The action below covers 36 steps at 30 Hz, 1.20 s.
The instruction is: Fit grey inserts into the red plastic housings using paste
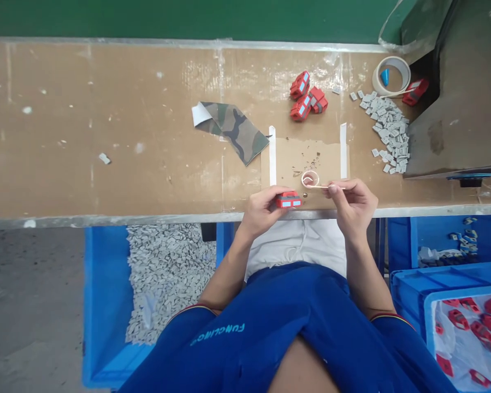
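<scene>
"What's in your left hand [261,210]?"
"A red plastic block [288,200] with pale blue-grey panels along its face, and you've got it gripped just in front of the small pale ring [309,178]."
"And your right hand [354,207]?"
"A thin pale stick [327,186], pinched and held level, its tip reaching the ring's edge"

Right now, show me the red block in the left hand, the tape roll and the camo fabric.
Red block [288,194], head view, on its red top.
Tape roll [375,79], head view, on its left rim.
Camo fabric [232,131], head view, on its middle.
</scene>
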### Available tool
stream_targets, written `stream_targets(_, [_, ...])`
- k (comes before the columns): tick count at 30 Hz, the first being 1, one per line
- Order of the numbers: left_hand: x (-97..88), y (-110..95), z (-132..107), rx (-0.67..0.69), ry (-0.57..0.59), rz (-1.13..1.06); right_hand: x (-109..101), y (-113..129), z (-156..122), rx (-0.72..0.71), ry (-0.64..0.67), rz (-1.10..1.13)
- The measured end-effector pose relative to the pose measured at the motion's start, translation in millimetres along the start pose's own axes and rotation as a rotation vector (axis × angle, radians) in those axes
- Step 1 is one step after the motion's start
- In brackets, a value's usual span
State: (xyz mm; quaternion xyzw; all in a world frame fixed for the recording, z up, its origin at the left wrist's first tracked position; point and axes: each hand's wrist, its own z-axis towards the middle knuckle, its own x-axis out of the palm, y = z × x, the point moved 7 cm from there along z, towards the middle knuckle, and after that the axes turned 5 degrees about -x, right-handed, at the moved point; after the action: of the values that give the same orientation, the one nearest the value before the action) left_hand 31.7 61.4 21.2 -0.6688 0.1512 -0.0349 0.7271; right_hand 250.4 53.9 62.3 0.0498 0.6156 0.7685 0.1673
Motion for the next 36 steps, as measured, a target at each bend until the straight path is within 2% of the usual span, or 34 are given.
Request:
stream_targets(4, [0.7, -2, 0, 0.019, 0.0, 0.038, 6, 15, -12, -0.065, 0.089, -0.101])
stream_targets(9, [1.3, -5, 1, 0.035, -0.003, 0.043, 20, 18, -14, -0.104, 0.163, -0.108])
stream_targets(26, [1.3, -9, 2, 0.045, 0.017, 0.027, 29, 17, -18, -0.115, 0.199, -0.134])
stream_targets(33, [1.0, -8, 2, 0.058, 0.01, 0.058, 2, 19, -2, -0.202, 0.042, -0.21])
stream_targets(36, [-0.1, -8, 1, 0.061, -0.002, 0.064, 2, 18, 6, -0.277, 0.025, -0.279])
